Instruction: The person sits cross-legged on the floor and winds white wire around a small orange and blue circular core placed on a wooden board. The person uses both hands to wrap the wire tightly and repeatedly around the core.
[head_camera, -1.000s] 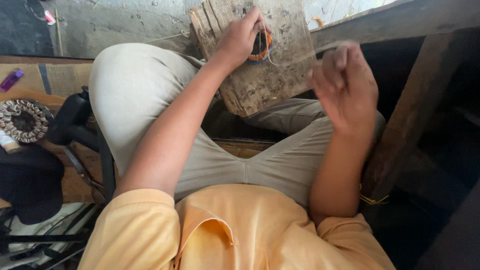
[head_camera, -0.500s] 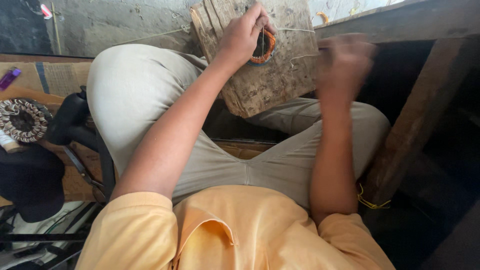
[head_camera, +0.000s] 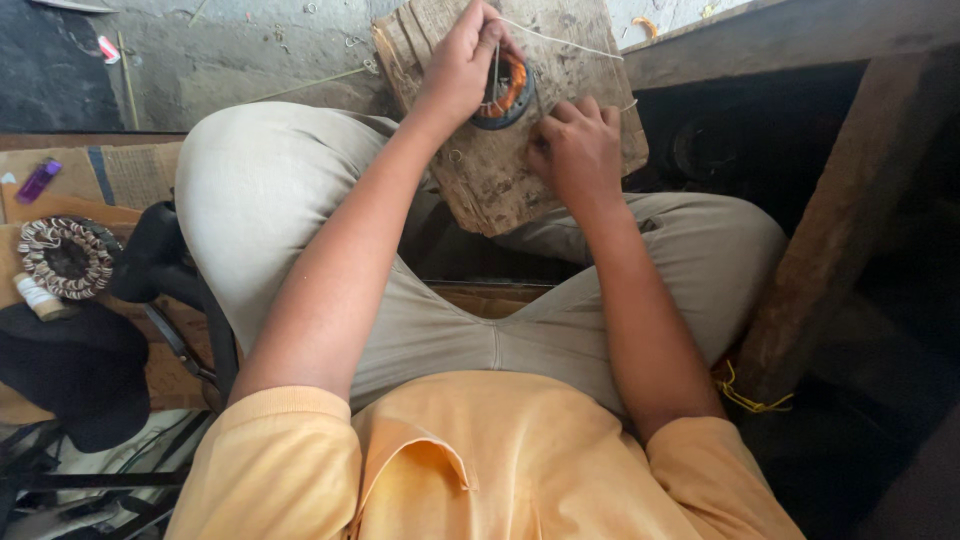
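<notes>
A round coil ring (head_camera: 512, 92) with orange-copper windings lies on a worn wooden board (head_camera: 500, 180) resting over my knees. My left hand (head_camera: 462, 62) is closed on the ring's left side and pins it to the board. My right hand (head_camera: 575, 150) sits just right of and below the ring, fingers curled tight; a thin pale thread (head_camera: 560, 40) runs from the ring toward the upper right. Whether the right fingers pinch the thread or a tool is hidden.
On the floor at left lie a second wound ring (head_camera: 65, 258), a small thread spool (head_camera: 38, 297), a purple lighter (head_camera: 38, 181) and a dark cloth (head_camera: 75, 370). A black bag strap (head_camera: 165, 280) lies by my left thigh. A wooden post (head_camera: 850, 200) stands at right.
My right hand was raised in the air to the right; it has come down and forward onto the board beside the ring. The left hand stayed on the ring.
</notes>
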